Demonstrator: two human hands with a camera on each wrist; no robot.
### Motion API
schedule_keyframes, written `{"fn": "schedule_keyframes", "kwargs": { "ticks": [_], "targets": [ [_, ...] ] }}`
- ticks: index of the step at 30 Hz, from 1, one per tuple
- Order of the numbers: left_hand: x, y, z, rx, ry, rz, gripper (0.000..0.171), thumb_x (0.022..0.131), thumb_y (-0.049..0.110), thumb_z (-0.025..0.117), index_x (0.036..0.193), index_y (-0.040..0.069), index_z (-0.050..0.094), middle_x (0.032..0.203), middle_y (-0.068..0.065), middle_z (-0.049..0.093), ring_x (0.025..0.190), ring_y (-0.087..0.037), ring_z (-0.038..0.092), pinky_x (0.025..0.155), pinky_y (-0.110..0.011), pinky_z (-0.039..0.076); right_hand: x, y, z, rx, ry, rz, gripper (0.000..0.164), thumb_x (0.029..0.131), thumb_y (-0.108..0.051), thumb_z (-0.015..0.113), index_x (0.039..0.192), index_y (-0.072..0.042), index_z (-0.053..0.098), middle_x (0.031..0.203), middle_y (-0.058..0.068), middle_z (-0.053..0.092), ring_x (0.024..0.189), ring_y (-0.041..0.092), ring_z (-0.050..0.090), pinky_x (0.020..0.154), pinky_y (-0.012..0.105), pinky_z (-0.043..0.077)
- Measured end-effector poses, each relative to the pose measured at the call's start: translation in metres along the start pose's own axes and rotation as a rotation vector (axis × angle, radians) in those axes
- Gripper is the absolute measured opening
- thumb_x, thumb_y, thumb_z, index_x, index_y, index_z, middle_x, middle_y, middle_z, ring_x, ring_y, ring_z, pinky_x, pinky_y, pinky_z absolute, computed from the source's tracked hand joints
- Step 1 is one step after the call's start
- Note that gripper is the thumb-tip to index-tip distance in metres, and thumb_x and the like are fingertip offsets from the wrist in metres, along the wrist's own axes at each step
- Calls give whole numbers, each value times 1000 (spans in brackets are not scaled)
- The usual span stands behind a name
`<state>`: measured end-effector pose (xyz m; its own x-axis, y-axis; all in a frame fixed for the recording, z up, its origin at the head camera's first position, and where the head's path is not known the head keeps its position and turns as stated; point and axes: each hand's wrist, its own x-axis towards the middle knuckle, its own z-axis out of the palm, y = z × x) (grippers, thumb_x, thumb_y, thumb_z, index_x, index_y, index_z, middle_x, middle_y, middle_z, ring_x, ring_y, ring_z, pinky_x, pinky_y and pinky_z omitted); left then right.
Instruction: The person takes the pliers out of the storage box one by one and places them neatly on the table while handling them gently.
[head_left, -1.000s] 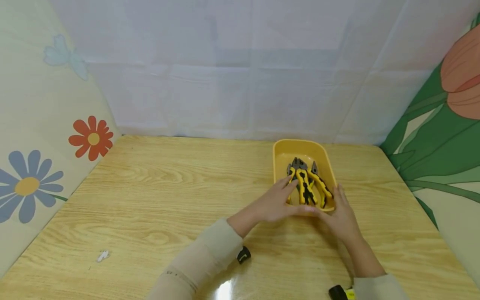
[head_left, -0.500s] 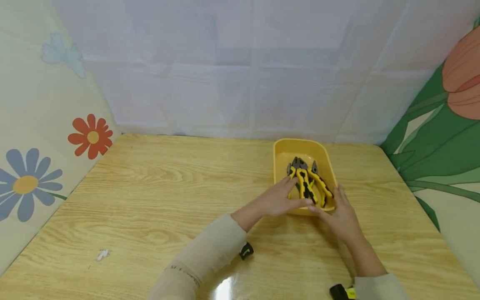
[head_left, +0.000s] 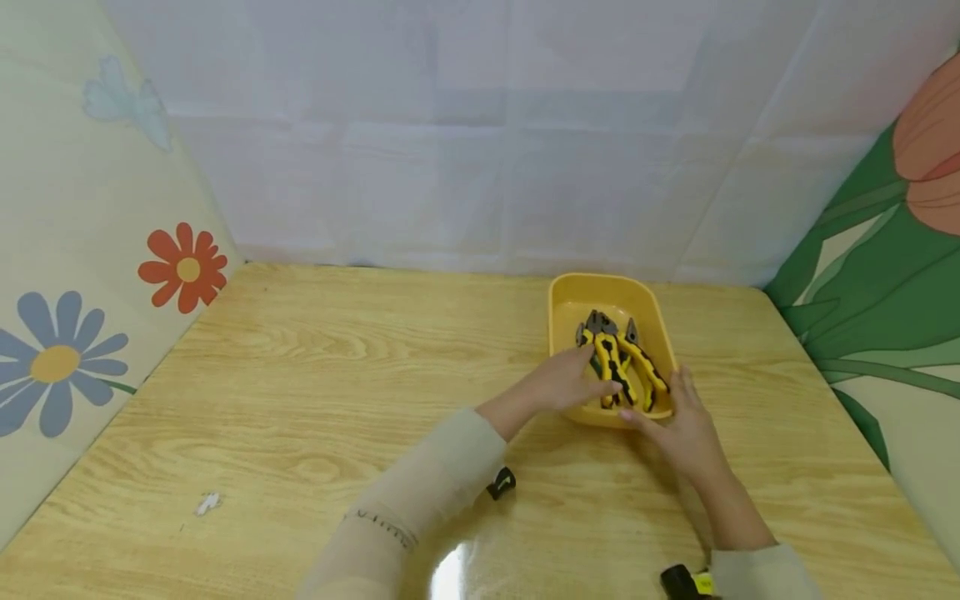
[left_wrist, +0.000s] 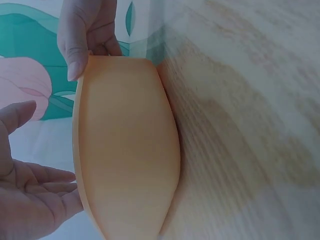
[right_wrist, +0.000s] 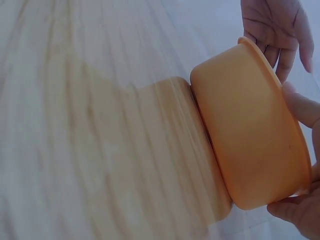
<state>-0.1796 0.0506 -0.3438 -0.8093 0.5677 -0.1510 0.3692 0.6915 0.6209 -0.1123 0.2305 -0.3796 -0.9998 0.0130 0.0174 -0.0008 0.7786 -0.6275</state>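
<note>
In the head view, the left hand (head_left: pixel 572 381) hides part of the pliers (head_left: pixel 611 360); the tray (right_wrist: pixel 245 130) conceals them in both wrist views. The left sleeve (head_left: pixel 431 500) partly covers a black object (head_left: pixel 502 483); the bottom edge cuts a black-and-yellow object (head_left: pixel 681 582). A white scrap (head_left: pixel 208 503) is too small to tell.

Bin (head_left: pixel 588 290) on table (head_left: pixel 360 358), right of centre, toward the back edge. Pliers (head_left: pixel 609 362) in bin, heads to the back, handles to the front. Left hand (head_left: pixel 562 379) over bin's front-left part; right hand (head_left: pixel 686 429) at its front-right corner. 1 small object (head_left: pixel 501 483) just right of left sleeve (head_left: pixel 427 500), 1 block (head_left: pixel 678 583) just left of right sleeve (head_left: pixel 757 573). Spot (head_left: pixel 207 503) at table's front left. Sheet (head_left: pixel 480 150) behind table, left panel (head_left: pixel 75 225) and right panel (head_left: pixel 915 358) flanking.
</note>
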Motion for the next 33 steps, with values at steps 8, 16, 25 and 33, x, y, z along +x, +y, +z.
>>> {"fn": "schedule_keyframes", "kwargs": {
  "ticks": [8,16,25,33],
  "targets": [
    [8,1,-3,28,-11,-62,74,82,47,49,135,3,23,135,-10,31,120,-21,33,97,-30,29,2,-2,0,15,-2,17,98,78,-48,56,134,5,-4,138,25,-11,119,49,1,91,62,12],
    [9,6,-5,13,-24,-154,70,82,47,51,133,5,29,131,-9,37,114,-21,41,92,-31,36,2,-3,0,20,-10,37,100,76,-49,58,134,3,-6,138,23,-11,120,48,0,93,61,11],
    [17,8,-1,-3,-55,-168,51,84,42,51,119,5,50,95,-4,58,48,-10,44,53,-22,43,0,-2,0,28,-9,35,100,76,-48,58,135,2,-6,138,23,-11,121,48,0,93,61,11],
    [26,8,3,26,-71,-178,30,85,39,51,90,10,60,64,0,51,41,-8,38,42,-22,37,-1,-1,1,29,5,22,99,77,-47,58,135,2,-6,138,24,-10,120,49,2,93,61,12]
  ]
}}
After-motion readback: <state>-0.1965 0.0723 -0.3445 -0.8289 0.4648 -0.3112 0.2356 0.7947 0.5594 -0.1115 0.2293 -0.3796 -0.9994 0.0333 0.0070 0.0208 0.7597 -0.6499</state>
